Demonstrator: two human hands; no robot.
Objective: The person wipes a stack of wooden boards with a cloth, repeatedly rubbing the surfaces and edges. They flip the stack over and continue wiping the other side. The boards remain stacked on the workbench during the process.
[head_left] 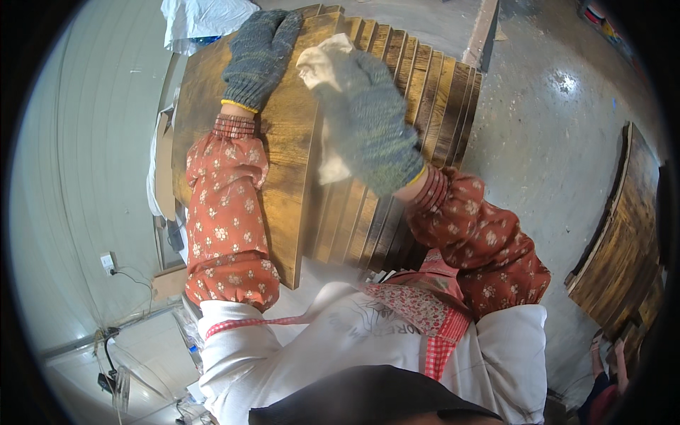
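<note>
Both my hands wear grey-blue knitted gloves with yellow cuffs. My left hand (261,60) lies on the far left part of a brown wood-grain board (287,138), its fingers stretched along the surface near the far end. My right hand (372,124) is closed on a cream-white cloth (327,62), which rests against the board's right edge. Part of the cloth hangs out below the glove. Under and to the right of this top board, several similar boards (446,92) lie in a stepped, fanned stack. The right fingertips are partly hidden by the cloth.
At the right, more wood-grain boards (616,241) stand on the grey concrete floor (538,156). A white plastic bag (202,21) sits beyond the stack. A pale panelled wall (85,142) with an outlet and cables runs along the left. Another person's arm (620,365) shows at lower right.
</note>
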